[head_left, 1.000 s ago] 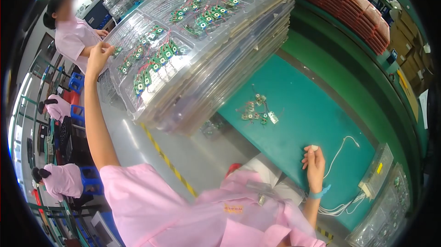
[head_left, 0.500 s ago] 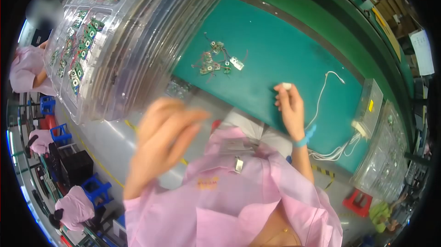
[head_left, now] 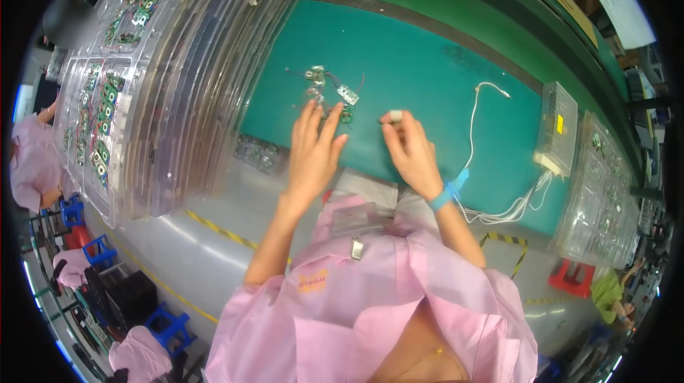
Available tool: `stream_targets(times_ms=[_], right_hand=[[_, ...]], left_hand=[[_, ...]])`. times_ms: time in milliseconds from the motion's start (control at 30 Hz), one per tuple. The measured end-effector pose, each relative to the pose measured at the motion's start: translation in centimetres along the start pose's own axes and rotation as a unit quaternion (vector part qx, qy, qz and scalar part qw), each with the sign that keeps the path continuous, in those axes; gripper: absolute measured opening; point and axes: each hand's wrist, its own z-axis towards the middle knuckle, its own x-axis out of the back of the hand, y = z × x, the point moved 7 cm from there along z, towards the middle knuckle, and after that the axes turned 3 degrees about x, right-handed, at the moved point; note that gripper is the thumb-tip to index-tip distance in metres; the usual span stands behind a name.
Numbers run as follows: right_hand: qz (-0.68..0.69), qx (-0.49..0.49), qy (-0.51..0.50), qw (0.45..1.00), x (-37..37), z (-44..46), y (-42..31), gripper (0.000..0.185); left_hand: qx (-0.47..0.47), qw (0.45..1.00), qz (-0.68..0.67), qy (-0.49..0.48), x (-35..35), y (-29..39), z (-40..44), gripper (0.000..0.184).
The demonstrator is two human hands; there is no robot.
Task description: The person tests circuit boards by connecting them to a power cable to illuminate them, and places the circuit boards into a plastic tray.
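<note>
Left hand, over the clear plastic tray stack a second ago, now spreads loose-fingered at the tangled small green wired circuit boards on the smooth teal bench, bringing both hands within working reach; right hand half-curled, grip unclear.

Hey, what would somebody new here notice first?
Probably the tall stack of clear trays at the left, with small green circuit boards on top. Next, the left hand at the near edge of a loose cluster of boards on the green table, and the blue wristband on the right wrist.
</note>
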Motion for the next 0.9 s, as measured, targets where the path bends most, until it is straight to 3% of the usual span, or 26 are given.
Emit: stream_targets(times_ms=[67, 133, 233, 567, 767, 900], right_hand=[[-0.094, 0.046, -0.005, 0.994, -0.4, 1.1, -1.4, 0.025], [-0.192, 0.152, 0.062, 0.968, -0.7, 2.0, -3.2, 0.033], [-0.242, 0.204, 0.087, 0.945, -2.3, 3.8, -4.7, 0.028], [-0.254, 0.133, 0.064, 0.956, -1.5, 4.9, -2.3, 0.022], [-0.208, 0.081, 0.064, 0.973, 0.7, 3.8, 0.0, 0.021], [-0.254, 0.15, 0.115, 0.949, 0.5, 3.4, -2.8, 0.017]], left_hand=[[-0.014, 1.0, -0.012, 0.001, -0.1, 0.8, -0.1, 0.047], [-0.006, 1.0, 0.011, 0.015, 0.2, 0.6, -0.3, 0.045], [0.029, 0.994, 0.084, 0.061, 1.2, -0.2, -0.8, 0.041], [0.087, 0.993, 0.024, 0.073, 1.2, -3.6, -0.2, 0.03], [0.037, 0.995, 0.015, 0.091, 1.7, -1.8, 0.2, 0.031], [-0.016, 0.995, 0.038, 0.086, 1.3, 0.5, 0.3, 0.032]])
